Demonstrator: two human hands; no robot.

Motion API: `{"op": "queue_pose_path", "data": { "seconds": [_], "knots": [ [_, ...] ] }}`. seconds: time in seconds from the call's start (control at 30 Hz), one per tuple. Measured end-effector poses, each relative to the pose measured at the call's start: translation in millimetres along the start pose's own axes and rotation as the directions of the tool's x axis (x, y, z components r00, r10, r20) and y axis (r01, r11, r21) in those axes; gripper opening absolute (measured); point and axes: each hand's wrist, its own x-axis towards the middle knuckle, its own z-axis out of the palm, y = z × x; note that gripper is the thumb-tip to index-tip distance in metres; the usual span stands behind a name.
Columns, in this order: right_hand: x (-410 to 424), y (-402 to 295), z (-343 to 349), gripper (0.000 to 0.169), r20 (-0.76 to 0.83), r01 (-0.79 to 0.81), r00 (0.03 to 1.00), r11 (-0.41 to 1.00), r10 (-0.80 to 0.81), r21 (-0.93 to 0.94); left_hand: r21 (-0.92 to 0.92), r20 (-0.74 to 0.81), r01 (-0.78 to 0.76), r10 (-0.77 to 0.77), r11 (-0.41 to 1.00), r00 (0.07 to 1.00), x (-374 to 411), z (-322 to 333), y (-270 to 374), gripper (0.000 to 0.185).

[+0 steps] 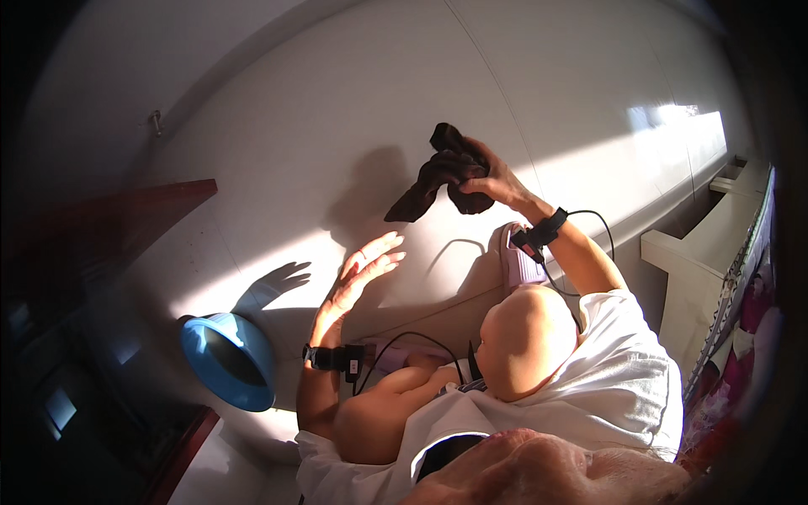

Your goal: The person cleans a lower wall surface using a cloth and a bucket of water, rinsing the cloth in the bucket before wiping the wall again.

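Note:
My right hand point(495, 180) grips a dark, crumpled cloth point(435, 177) just above the light floor, and one end of the cloth hangs out to the left. Lower down and further left, my left hand point(366, 271) is raised with its fingers apart and holds nothing. A blue plastic basin point(233, 360) is left of my left wrist; its inside is in shadow. Both wrists wear black straps with small devices and cables.
Dark red wooden edges point(202, 187) lie at the left. At the right, a pale cabinet or drawer frame point(694, 252) is near patterned fabric point(751, 309). My bent knees and purple slippers point(525, 262) are close below my hands. Sunlight crosses the floor.

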Motion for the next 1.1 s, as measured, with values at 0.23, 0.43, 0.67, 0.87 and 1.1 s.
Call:
{"op": "queue_pose_path", "data": {
  "seconds": [0.23, 0.43, 0.67, 0.87, 1.1],
  "knots": [
    [-115.4, 34.5, -25.1, 0.084, -0.405, -0.283, 0.914, 0.752, 0.023, -0.595, -0.081, -0.479, 0.144, -0.165, 0.986, 0.862, -215.6, 134.5, 8.6, 0.059],
    [-146.0, -46.3, 168.8, 0.062, 0.385, 0.393, 0.911, 0.595, -0.148, -0.701, 0.098, -0.447, 0.209, -0.144, 0.973, 0.883, -198.9, 164.7, 43.8, 0.052],
    [-174.7, -33.3, 87.6, 0.065, 0.605, 0.029, 0.796, 0.999, -0.011, -0.021, 0.259, -0.479, 0.318, -0.165, 0.912, 0.862, -172.3, 218.3, 99.4, 0.053],
    [-161.3, 20.4, -183.6, 0.060, -0.226, -0.176, 0.948, 0.962, 0.223, 0.207, 0.384, -0.479, 0.334, -0.124, 0.861, 0.869, -135.4, 230.9, 148.7, 0.054],
    [-219.4, 152.8, -426.1, 0.066, -0.903, -0.694, 0.341, 0.718, 0.260, -0.055, 0.435, -0.322, 0.253, -0.113, 0.864, 0.940, -93.1, 237.9, 175.6, 0.048]
  ]
}}
